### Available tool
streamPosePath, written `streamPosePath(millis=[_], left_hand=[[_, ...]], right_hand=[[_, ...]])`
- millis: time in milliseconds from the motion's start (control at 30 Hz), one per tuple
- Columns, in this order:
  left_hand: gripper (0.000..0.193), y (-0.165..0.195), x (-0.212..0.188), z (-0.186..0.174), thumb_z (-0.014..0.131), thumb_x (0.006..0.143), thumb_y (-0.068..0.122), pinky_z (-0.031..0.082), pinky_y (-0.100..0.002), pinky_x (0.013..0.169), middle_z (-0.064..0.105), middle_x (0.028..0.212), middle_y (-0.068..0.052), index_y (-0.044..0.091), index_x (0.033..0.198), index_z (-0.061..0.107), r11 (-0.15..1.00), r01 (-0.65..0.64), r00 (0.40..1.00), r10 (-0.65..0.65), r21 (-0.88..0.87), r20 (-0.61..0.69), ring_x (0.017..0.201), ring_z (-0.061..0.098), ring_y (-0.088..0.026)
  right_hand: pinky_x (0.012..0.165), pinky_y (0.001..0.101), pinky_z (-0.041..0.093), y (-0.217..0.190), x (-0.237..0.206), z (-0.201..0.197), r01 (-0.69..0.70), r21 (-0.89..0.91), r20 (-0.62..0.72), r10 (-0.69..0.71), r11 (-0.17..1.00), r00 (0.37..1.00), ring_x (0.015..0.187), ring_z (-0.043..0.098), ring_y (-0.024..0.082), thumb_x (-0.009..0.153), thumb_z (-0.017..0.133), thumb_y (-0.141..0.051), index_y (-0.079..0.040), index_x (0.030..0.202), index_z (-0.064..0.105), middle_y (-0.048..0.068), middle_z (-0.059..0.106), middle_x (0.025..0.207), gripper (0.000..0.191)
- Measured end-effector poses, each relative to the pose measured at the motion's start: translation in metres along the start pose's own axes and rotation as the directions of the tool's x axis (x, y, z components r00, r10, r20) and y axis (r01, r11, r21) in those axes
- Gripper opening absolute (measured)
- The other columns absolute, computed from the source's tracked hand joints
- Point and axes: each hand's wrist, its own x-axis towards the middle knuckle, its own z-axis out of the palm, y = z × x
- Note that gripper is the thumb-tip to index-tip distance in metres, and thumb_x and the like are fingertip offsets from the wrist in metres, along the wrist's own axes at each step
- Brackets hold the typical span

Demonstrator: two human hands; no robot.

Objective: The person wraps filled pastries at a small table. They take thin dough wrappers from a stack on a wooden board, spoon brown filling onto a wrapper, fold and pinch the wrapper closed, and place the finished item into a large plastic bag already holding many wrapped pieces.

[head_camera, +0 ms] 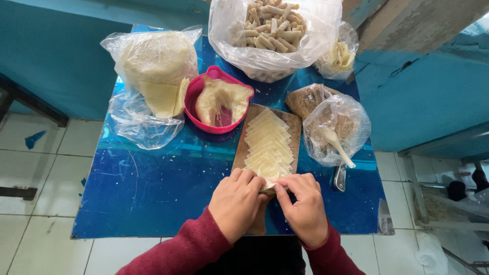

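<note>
Rolls in clear bag (275,35), dough (pale) in pink bowl (204,86), both hands (237,203) pinching wrapper (269,175).

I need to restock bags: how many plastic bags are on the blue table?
4, possibly more hidden: a wrapper bag far left, a big bag of rolls at the back, a small bag behind it, a spoon bag right.

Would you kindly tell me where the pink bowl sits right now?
The pink bowl sits on the blue table, left of the wooden board with its row of wrappers and right of the bagged wrapper stack.
</note>
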Motion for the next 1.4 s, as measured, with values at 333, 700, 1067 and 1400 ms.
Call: streamPosePath(millis=[333, 700, 1067, 1400], left_hand=[[0.018, -0.013, 0.022, 0.017, 0.066, 0.079, 0.018, 0.052, -0.043, 0.075, 0.066, 0.09, -0.012, 0.005, 0.09, 0.061, 0.99, -0.025, 0.981, -0.002, 0.14, 0.195, 0.091, 0.064, -0.033], [0.01, -0.029, 0.045, -0.002, 0.067, 0.079, 0.008, 0.05, -0.044, 0.082, 0.065, 0.089, -0.014, 0.005, 0.087, 0.063, 0.989, 0.005, 0.982, 0.023, -0.145, 0.19, 0.093, 0.06, -0.036], [0.013, -0.045, 0.035, 0.005, 0.065, 0.078, 0.008, 0.049, -0.043, 0.079, 0.061, 0.091, -0.015, 0.004, 0.09, 0.06, 0.978, -0.178, 0.949, 0.201, -0.112, 0.243, 0.092, 0.059, -0.036], [0.014, -0.056, 0.039, 0.007, 0.064, 0.075, 0.006, 0.05, -0.043, 0.079, 0.063, 0.086, -0.013, 0.005, 0.088, 0.061, 0.981, -0.162, 0.956, 0.182, -0.102, 0.232, 0.089, 0.061, -0.034]], right_hand=[[0.076, 0.0394, 0.044, -0.003, 0.0, 0.004, -0.003, -0.107, -0.038, -0.001, 0.994, 0.999, 0.084, 0.058, 0.027, 0.085, 0.075, -0.019, -0.012, 0.082, 0.073, 0.002, 0.069, 0.084, 0.007], [0.073, 0.0416, 0.042, 0.004, 0.017, -0.001, -0.055, -0.142, 0.008, 0.057, 0.988, 0.998, 0.083, 0.057, 0.028, 0.076, 0.08, -0.02, -0.013, 0.081, 0.067, 0.003, 0.065, 0.082, 0.016], [0.077, 0.0397, 0.043, -0.008, 0.018, -0.002, 0.146, -0.152, 0.125, -0.128, 0.977, 0.984, 0.094, 0.061, 0.027, 0.076, 0.073, -0.008, -0.01, 0.1, 0.072, 0.004, 0.071, 0.099, 0.024], [0.075, 0.0375, 0.045, 0.002, 0.035, 0.007, 0.02, -0.096, 0.172, -0.003, 0.995, 0.985, 0.085, 0.058, 0.027, 0.08, 0.075, -0.01, -0.011, 0.088, 0.075, 0.004, 0.07, 0.087, 0.008]])
